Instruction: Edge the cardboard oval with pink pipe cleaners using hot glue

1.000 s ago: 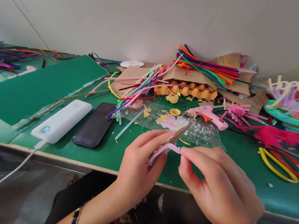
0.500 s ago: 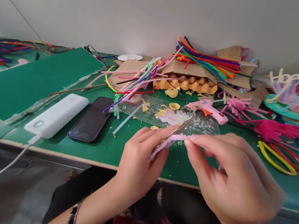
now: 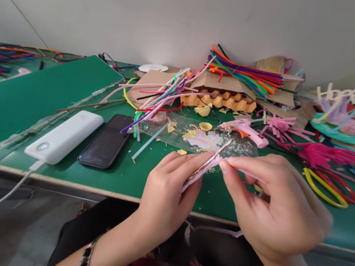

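Right hand (image 3: 274, 205) shifted left, fingertips (image 3: 230, 177) pinching lilac strip (image 3: 201, 174).

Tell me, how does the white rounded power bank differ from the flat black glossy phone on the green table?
The white rounded power bank is thick-bodied; the flat black glossy phone is slimmer. A white cable is plugged into the power bank's near end; none shows at the phone. Both lie on the green table, slanting away to the right.
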The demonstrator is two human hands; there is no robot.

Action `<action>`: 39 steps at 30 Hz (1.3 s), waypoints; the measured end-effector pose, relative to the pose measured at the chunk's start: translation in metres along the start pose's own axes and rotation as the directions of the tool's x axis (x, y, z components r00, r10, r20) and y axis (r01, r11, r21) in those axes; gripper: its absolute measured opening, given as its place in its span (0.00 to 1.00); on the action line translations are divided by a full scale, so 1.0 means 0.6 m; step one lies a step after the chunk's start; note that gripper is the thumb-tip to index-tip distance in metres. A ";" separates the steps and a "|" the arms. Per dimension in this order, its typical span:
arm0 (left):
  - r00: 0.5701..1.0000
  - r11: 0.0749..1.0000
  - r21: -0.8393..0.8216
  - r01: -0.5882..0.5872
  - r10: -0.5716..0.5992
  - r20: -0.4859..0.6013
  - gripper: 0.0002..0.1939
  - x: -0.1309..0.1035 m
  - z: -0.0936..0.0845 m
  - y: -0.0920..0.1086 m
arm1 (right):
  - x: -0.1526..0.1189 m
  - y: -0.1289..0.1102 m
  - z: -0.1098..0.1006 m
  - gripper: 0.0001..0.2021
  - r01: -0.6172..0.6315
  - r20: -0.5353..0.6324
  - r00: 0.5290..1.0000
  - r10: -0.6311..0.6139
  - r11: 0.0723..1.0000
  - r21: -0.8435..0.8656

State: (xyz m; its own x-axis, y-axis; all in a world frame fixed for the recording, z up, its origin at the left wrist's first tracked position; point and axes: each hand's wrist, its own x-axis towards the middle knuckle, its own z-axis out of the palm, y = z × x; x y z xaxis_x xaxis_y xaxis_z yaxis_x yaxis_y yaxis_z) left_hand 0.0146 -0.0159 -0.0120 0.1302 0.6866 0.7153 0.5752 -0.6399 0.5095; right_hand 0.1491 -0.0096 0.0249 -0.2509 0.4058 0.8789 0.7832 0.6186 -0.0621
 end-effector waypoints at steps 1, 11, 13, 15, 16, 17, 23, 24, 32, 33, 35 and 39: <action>1.000 1.000 -0.001 0.002 -0.002 0.002 0.15 0.000 0.000 0.000 | 0.000 0.000 0.000 0.06 -0.001 0.001 1.000 0.001 1.000 0.002; 1.000 1.000 -0.021 -0.020 0.020 0.000 0.16 0.000 0.002 0.002 | 0.002 -0.003 0.002 0.07 0.002 0.001 1.000 -0.002 1.000 0.001; 1.000 0.999 -0.022 -0.023 0.023 0.002 0.16 -0.001 0.003 0.002 | 0.002 -0.003 0.001 0.08 0.003 0.010 1.000 -0.003 1.000 0.002; 1.000 0.999 -0.026 -0.024 0.024 0.007 0.16 -0.002 0.003 0.002 | 0.001 -0.003 0.000 0.08 -0.001 0.014 1.000 0.001 1.000 0.012; 1.000 0.999 -0.028 -0.022 0.022 0.011 0.16 -0.002 0.003 0.002 | 0.001 -0.002 0.000 0.09 -0.009 0.014 1.000 0.009 1.000 0.019; 1.000 0.999 -0.029 -0.020 0.020 0.014 0.16 -0.002 0.003 0.002 | 0.001 -0.002 0.000 0.09 -0.019 0.016 1.000 0.018 0.999 0.026; 1.000 1.000 -0.023 0.003 -0.003 0.016 0.17 -0.002 0.001 0.003 | 0.003 0.002 -0.001 0.06 -0.069 0.050 0.997 0.066 0.996 0.055; 1.000 1.000 -0.028 0.008 -0.008 0.017 0.17 -0.001 0.001 0.003 | 0.004 0.003 -0.001 0.06 -0.071 0.059 0.996 0.067 0.995 0.065; 1.000 0.999 -0.029 0.020 -0.020 0.007 0.15 -0.002 0.001 0.003 | -0.001 0.013 -0.003 0.04 -0.161 0.070 0.986 0.154 0.980 0.119; 1.000 0.999 -0.027 0.018 -0.018 0.003 0.15 -0.002 0.001 0.002 | -0.002 0.014 -0.003 0.04 -0.179 0.076 0.983 0.169 0.974 0.142; 1.000 1.000 -0.023 0.017 -0.017 -0.005 0.14 -0.002 0.002 0.002 | -0.003 0.017 -0.003 0.04 -0.203 0.093 0.978 0.189 0.960 0.190; 1.000 1.000 -0.017 0.013 -0.014 -0.007 0.14 -0.001 0.002 0.002 | -0.002 0.021 -0.005 0.05 -0.211 0.092 0.977 0.195 0.951 0.227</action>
State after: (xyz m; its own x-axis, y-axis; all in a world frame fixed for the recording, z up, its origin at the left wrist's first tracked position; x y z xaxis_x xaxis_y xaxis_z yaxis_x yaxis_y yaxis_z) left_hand 0.0161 -0.0169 -0.0125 0.1163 0.6926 0.7119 0.5635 -0.6362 0.5270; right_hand 0.1608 -0.0044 0.0245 -0.1451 0.5787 0.8025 0.6685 0.6553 -0.3517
